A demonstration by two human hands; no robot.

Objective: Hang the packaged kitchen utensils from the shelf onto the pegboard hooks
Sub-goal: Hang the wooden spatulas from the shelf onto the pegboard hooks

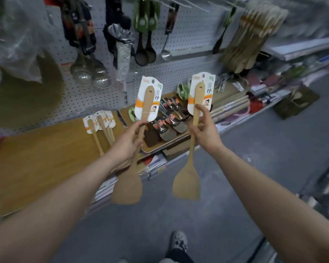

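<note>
On the far left a clear plastic bag (13, 38) hangs before the pegboard (188, 35), with slotted metal ladles (89, 73) on hooks beside it. Below, three carded wooden spatulas (101, 126) lie on the wooden shelf (36, 158). The left hand (127, 141) is curled round the handle of one wooden spatula (133, 168), card end up, blade hanging down over the shelf edge. Behind it, black spoons (145, 52) hang on the board and black-carded turners (169, 122) lie in a tray on the shelf. The right hand (205, 126) pinches the handle of a second wooden spatula (190, 179) just below its card (201, 92), blade down over the grey floor (254, 149). Both spatulas are in the air, clear of the hooks. Farther right, a bunch of wooden utensils (251, 38) hangs on the pegboard.
</note>
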